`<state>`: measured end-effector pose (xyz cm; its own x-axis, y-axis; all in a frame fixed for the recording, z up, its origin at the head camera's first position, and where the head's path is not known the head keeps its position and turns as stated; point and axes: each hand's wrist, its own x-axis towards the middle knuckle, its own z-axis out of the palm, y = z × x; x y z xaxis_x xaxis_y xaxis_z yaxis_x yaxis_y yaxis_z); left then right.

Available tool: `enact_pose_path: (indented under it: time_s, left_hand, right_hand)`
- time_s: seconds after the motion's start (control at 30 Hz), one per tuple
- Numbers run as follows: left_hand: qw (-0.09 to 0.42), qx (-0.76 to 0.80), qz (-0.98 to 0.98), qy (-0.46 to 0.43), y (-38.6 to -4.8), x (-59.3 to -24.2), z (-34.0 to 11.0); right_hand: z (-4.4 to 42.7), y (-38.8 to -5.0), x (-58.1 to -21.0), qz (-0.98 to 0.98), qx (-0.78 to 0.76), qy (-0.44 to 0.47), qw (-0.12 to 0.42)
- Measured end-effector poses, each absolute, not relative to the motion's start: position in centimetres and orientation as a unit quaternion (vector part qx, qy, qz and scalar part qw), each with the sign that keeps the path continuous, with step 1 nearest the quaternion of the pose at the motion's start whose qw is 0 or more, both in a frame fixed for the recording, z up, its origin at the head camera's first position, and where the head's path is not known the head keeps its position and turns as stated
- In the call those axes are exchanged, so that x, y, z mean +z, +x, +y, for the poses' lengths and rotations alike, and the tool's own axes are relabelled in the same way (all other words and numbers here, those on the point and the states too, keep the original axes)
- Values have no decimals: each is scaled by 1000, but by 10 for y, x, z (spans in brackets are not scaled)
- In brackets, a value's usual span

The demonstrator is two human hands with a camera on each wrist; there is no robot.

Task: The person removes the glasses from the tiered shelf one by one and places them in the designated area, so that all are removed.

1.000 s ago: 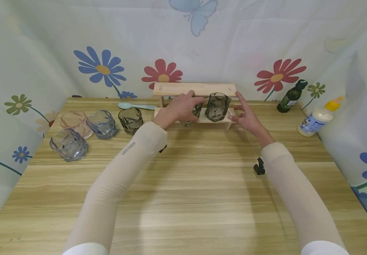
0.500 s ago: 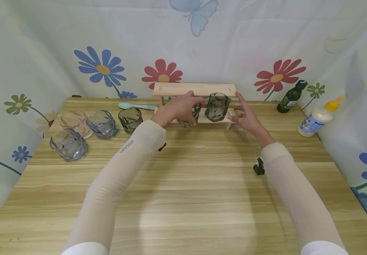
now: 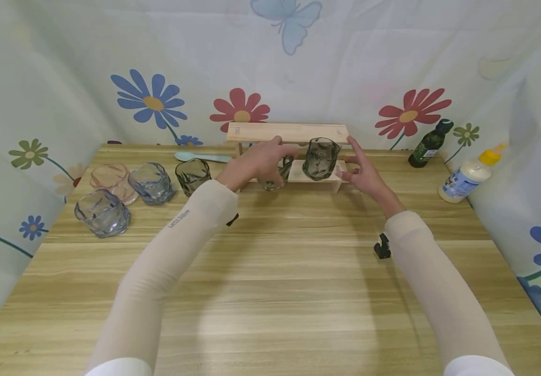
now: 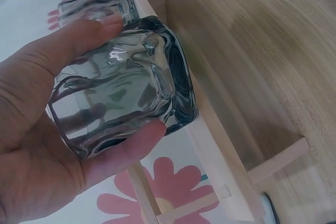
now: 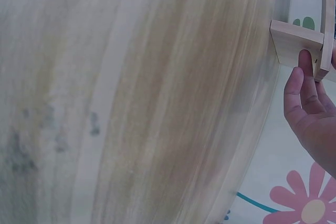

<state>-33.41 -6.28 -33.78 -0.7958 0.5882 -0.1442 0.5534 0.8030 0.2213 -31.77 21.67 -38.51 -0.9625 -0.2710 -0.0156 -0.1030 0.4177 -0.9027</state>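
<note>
My left hand grips a clear grey faceted glass, thumb on one side and fingers on the other. This glass is at the lower tier of a small two-step wooden shelf; whether it touches the board, I cannot tell. Beside it, a second grey glass stands on the same tier, to the right. At the shelf's right end, my right hand holds the wood. The right wrist view shows its fingers bent against the end of a board, the thumb mostly hidden.
To the left stand another grey glass, two bluish glasses and a pink glass. A pale blue spoon lies behind them. At the right are a dark green bottle and a yellow-capped squeeze bottle. Flowered cloth backs the table.
My left hand and its grey glass have shifted slightly left along the lower tier, widening the gap to the second glass. The right hand stays at the shelf's end.
</note>
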Motion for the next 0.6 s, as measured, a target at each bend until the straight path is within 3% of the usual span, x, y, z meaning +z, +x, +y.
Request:
enact_pose_path:
  time_s: [0.6]
  left_hand:
    - [81, 81, 948, 296, -309, -343, -82]
  right_hand:
    - [228, -340, -412, 839, -528, -110, 75]
